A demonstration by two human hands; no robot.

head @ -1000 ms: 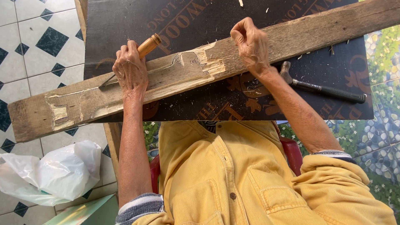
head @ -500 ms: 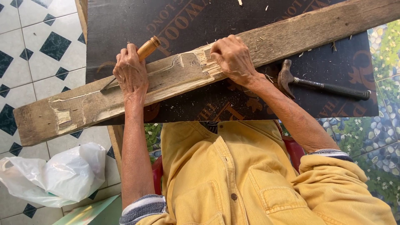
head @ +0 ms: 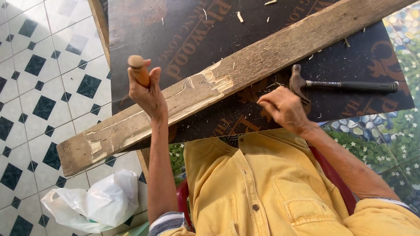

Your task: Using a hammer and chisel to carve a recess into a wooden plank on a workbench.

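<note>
- The left hand (head: 148, 94) grips a round wooden tool handle (head: 138, 69).
- The right hand (head: 284, 108) is loosely curled and holds nothing, near the hammer (head: 341, 85).
- The long rough plank (head: 227, 81), chipped mid-way, lies slanted on the dark board (head: 183, 30).

Weathered grey-brown plank (head: 227, 83) with a pale, raw chipped patch. Dark brown, nearly black board (head: 175, 39) beneath. Orange-brown handle (head: 139, 70). Hammer (head: 341, 85) black, head perhaps rusty. Yellow shirt (head: 262, 188), striped cuffs. Floor (head: 39, 87) white with dark diamonds. White bag (head: 96, 203).
</note>
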